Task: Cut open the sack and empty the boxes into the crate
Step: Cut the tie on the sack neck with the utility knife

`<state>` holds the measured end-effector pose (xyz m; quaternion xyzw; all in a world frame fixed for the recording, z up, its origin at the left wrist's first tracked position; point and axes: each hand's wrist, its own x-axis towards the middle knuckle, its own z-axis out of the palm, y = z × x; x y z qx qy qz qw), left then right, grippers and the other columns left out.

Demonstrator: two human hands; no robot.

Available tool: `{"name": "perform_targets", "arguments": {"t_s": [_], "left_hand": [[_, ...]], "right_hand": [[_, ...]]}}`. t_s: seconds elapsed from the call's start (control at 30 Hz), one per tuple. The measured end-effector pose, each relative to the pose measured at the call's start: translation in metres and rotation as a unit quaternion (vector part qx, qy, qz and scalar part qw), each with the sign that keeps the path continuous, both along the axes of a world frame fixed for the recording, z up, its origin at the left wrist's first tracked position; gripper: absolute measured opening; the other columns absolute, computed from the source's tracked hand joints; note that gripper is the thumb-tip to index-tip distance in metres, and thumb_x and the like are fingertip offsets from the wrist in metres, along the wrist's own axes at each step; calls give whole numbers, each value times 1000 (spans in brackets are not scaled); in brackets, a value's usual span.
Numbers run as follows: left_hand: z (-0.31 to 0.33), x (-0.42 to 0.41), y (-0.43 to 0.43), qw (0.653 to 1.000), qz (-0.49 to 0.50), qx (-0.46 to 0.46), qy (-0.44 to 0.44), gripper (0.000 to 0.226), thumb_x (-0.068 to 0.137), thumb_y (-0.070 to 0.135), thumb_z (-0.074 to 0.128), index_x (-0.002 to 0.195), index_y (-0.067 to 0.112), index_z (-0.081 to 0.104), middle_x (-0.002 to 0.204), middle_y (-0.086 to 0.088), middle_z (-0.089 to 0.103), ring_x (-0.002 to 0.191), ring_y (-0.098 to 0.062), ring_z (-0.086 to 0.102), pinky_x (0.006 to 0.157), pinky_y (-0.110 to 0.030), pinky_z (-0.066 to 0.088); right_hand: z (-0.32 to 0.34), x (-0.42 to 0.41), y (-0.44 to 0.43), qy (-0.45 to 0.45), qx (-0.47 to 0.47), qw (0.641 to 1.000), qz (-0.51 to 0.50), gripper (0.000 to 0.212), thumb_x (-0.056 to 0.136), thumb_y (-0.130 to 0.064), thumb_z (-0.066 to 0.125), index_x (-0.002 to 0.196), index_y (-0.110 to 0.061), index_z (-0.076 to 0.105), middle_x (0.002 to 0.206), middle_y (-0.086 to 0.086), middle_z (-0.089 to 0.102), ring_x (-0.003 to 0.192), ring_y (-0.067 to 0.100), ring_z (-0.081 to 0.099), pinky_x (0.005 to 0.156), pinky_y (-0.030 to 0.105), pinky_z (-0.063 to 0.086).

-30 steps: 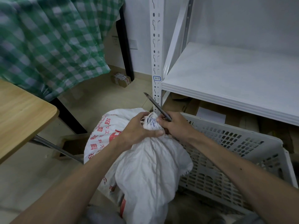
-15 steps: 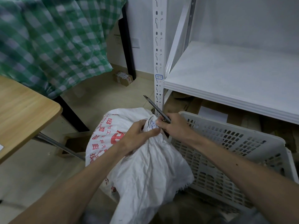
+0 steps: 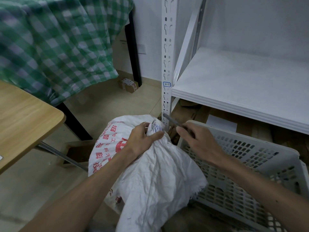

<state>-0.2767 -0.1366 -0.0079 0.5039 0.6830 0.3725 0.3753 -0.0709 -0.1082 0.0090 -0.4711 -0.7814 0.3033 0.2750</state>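
White woven sack [image 3: 150, 164] leans against the crate [image 3: 242, 158]; my left hand [image 3: 142, 141] bunches its tied neck taut so the blade [image 3: 172, 121] gripped in my right hand [image 3: 199, 141] can cut.

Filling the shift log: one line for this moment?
left hand: grips sack neck | right hand: holds blade tool beside neck | sack: uncut | crate: beside sack

shelf post [image 3: 167, 67] behind sack [image 3: 155, 168], crate [image 3: 250, 158] just right
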Motion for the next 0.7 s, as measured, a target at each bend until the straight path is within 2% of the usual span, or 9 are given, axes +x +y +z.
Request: {"name": "perform_targets", "arguments": {"t_s": [0.13, 0.3, 0.37, 0.47, 0.57, 0.7], "left_hand": [[4, 1, 6, 999, 19, 13, 29, 29, 82, 30, 75, 101, 10, 67, 93, 1, 71, 85, -12, 66, 70, -20, 47], [5, 3, 8, 998, 17, 23, 55, 16, 81, 22, 76, 88, 11, 67, 80, 3, 68, 70, -5, 61, 57, -9, 43], [5, 4, 7, 998, 17, 25, 54, 16, 80, 22, 76, 87, 11, 67, 78, 3, 68, 69, -6, 61, 56, -10, 42], [5, 4, 7, 998, 16, 24, 49, 18, 80, 25, 76, 88, 10, 68, 82, 1, 70, 75, -12, 64, 64, -19, 47], [5, 5, 8, 999, 17, 22, 46, 16, 80, 25, 77, 84, 13, 67, 78, 4, 68, 71, -9, 62, 60, -17, 43], [3, 5, 8, 999, 18, 19, 43, 18, 79, 26, 78, 83, 13, 66, 79, 2, 69, 74, -13, 63, 64, -22, 46]], "right_hand": [[-5, 13, -1, -89, 95, 991, 34, 35, 95, -50, 46, 111, -26, 66, 60, -9, 58, 48, 5, 50, 50, 18, 36], [-6, 13, -3, -120, 115, 985, 50, 44, 90, -59, 39, 104, -29, 68, 55, -9, 56, 44, 6, 49, 45, 19, 37], [-7, 12, -2, -131, 125, 982, 47, 42, 91, -58, 40, 100, -27, 68, 55, -9, 57, 44, 6, 49, 46, 19, 37], [-5, 13, -1, -149, 130, 980, 38, 39, 92, -56, 43, 96, -25, 67, 57, -8, 57, 47, 5, 48, 47, 20, 34], [-2, 12, -2, -171, 146, 973, 41, 40, 93, -54, 41, 99, -23, 66, 61, -7, 58, 49, 7, 49, 47, 19, 32], [1, 9, -4, -208, 167, 963, 34, 48, 92, -56, 34, 105, -22, 65, 66, -5, 62, 54, 11, 53, 52, 27, 46]]}}
